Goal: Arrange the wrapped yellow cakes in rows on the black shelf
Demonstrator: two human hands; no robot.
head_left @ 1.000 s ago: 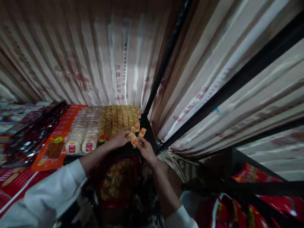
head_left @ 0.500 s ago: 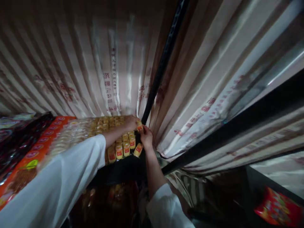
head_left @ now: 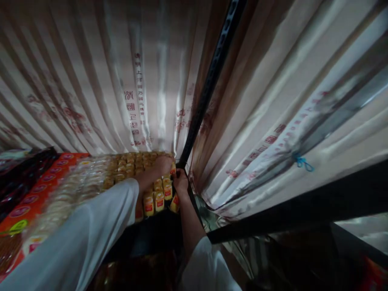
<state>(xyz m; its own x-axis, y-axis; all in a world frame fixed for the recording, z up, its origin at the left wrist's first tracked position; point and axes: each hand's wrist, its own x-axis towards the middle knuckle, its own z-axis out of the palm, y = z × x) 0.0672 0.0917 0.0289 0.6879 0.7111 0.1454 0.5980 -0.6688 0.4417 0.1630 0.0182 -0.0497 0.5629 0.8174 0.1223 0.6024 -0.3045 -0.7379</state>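
Small yellow packets with red labels stand in close rows on a dark shelf. At the right end of the rows, my left hand is closed on one yellow packet, reaching over the others. My right hand is beside it, fingers bent together at the packet's lower edge and partly hidden. Below my right hand, a loose yellow packet leans at a tilt, apart from the front row.
A dark slotted post rises behind my hands, with pleated printed curtains around it. Clear-wrapped pale goods, an orange box and dark shiny packages lie to the left. A dark beam crosses at right.
The view has shifted to the right. Both hands have stayed together at the corner, and the packet between them has moved slightly down and left, closer to the rows.
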